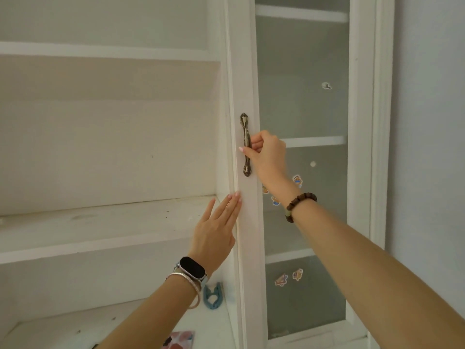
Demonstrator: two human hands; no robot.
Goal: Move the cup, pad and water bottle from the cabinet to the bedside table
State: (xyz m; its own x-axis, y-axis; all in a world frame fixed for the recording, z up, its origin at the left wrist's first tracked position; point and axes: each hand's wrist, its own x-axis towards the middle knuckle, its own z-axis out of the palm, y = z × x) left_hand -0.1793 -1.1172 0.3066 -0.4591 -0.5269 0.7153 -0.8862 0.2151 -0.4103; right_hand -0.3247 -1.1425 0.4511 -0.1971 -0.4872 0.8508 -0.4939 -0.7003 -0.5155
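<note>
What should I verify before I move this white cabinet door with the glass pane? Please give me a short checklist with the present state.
1. Right hand grips the ornate bronze metal handle: ok.
2. Left hand away from the edge of the white glass-paned cabinet door: not ok, its straight fingertips touch that edge.
3. Small blue plastic clip on the lower shelf apart from the door: cannot tell, it lies close to it.
4. Flat red, pink and white patterned piece at the bottom edge is the pad: cannot tell, mostly cut off.
5. Cup and water bottle found: not ok, neither is in view.
</note>
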